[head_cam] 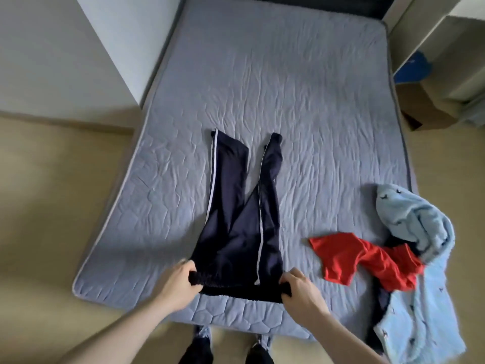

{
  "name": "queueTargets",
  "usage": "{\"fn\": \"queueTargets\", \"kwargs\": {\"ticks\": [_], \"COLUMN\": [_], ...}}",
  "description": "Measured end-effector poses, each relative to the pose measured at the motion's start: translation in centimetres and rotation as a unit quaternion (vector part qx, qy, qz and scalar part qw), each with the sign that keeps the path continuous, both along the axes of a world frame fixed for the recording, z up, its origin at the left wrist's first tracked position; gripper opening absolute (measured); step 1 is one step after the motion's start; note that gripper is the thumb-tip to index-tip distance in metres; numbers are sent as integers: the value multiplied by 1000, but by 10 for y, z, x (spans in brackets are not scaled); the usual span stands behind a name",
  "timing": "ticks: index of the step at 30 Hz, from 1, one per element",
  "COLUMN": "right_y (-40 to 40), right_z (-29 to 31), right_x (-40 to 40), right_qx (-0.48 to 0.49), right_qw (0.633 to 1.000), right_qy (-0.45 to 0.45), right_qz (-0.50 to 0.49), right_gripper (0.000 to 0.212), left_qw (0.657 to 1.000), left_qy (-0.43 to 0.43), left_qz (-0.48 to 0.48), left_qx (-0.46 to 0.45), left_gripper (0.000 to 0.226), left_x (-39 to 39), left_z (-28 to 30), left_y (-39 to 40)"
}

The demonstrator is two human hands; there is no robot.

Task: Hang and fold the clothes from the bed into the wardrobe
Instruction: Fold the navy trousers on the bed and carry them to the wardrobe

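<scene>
Bed [301,106] with trousers [236,219], both hands gripping

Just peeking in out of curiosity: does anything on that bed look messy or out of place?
Yes. The red shirt and light blue fleece garment lie crumpled at the mattress's right corner, the fleece hanging over the edge.

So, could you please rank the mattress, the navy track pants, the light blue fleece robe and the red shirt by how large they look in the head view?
1. Mattress
2. Navy track pants and light blue fleece robe: look alike, and the robe is bunched and cut off by the frame, so unranked
3. Red shirt
</scene>
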State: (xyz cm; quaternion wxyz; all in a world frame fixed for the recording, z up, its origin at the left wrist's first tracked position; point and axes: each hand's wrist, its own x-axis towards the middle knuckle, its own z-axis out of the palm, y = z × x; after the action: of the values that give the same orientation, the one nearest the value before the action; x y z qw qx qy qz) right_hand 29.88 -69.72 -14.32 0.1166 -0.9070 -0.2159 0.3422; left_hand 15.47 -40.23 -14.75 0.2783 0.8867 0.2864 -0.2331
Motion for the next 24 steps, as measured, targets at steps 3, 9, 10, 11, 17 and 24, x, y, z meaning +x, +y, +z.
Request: {"fn": "queueTargets", "kwargs": {"ticks": [3, 9, 10, 11, 17, 24], "right_y": [-14, -34, -36, -40, -47, -25], "right_z": [-51, -149, -159, -172, -217, -237], "right_x": [-31, -80, -84, -91, -110, -96], "right_qx": [-34, -108, -121, -137, -172, -107], "right_qw": [999, 986, 983, 979, 959, 947], "right_qy": [38, 118, 128, 140, 227, 219], "right_qz": [12, 46, 50, 53, 2, -210], "right_gripper": [27, 32, 33, 35, 47, 65], "left_qw": [999, 990, 989, 987, 934, 895], "left_qy": [41, 119, 126, 140, 223, 197], "left_qz": [9, 32, 29, 19, 195, 361], "left_qx": [-23, -64, -71, -81, -203, -173], "left_gripper": [16, 23, 25, 26, 56, 52], "left_x": [-28, -74, -75, -79, -75, -66], "left_z": [-53, -155, -163, -178, -222, -244], "left_y": [-16, -47, -51, -57, -72, -73]}}
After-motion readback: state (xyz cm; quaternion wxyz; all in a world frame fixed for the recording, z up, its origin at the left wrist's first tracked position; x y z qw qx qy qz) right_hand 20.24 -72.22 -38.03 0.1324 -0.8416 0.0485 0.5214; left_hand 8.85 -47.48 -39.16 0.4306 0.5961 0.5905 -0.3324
